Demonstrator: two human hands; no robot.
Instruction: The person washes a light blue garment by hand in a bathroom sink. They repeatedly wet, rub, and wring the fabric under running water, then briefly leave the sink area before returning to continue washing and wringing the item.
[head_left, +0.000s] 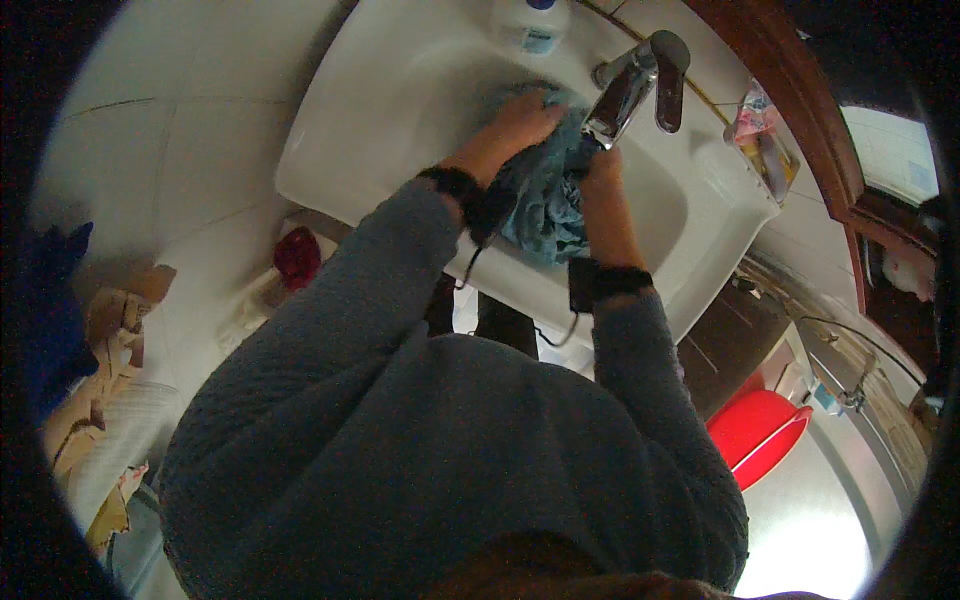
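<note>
A wet-looking blue-green cloth (541, 206) lies bunched in the basin of a white ceramic sink (360, 127). My left hand (531, 118) is at the far part of the cloth, its fingers curled into the fabric. Just below the spout of a chrome mixer tap (626, 90), my right hand (602, 171) grips a dark fold of the same cloth; its fingertips are partly hidden. Both wrists wear black bands with small boxes and cables.
A white bottle with a blue cap (531, 30) stands on the sink's back ledge. Packets lie in a soap holder (772, 154) at right. A wood-framed mirror (892, 154) overhangs there. A red plastic basin (761, 435) is lower right, and torn cardboard (116, 330) is at left.
</note>
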